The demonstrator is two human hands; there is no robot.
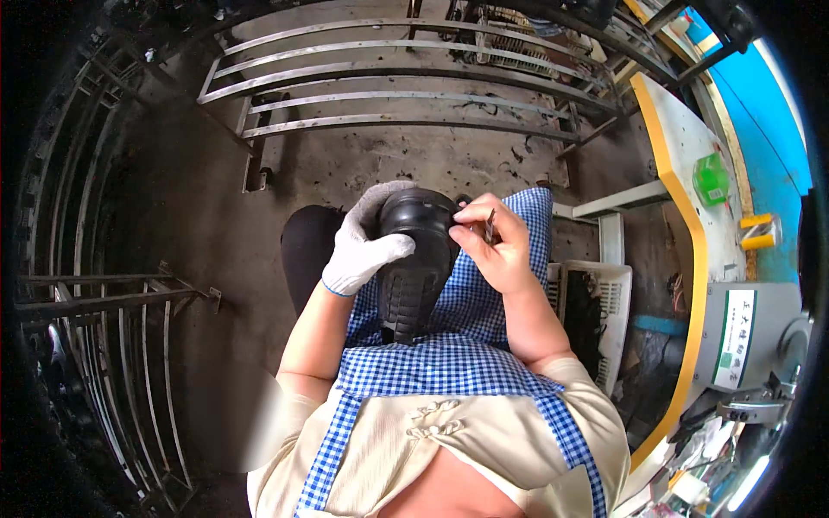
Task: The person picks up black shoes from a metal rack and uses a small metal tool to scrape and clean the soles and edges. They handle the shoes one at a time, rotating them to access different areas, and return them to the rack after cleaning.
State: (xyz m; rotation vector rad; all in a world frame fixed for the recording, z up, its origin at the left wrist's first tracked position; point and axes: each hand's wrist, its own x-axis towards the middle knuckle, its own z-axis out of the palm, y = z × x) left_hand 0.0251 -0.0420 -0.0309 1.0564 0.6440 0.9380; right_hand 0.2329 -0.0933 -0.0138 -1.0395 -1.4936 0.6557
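Note:
Over my lap is a black shoe, glossy at its far rounded end and with a ribbed tread-like surface toward me. My left hand, in a white knit glove, is closed around its left side, with the thumb pressed on top. My bare right hand is at the shoe's right edge, its thumb and forefinger pinched there. A slim dark metal tool sticks out between those fingers; its kind is mostly hidden. Under the shoe lies a blue-and-white checked apron across my legs.
Ahead stands a low metal rack; another metal rack is on the left. To my right are a white plastic crate with dark pieces inside, a yellow-edged workbench, a green container and a grey machine. Dark scraps litter the floor.

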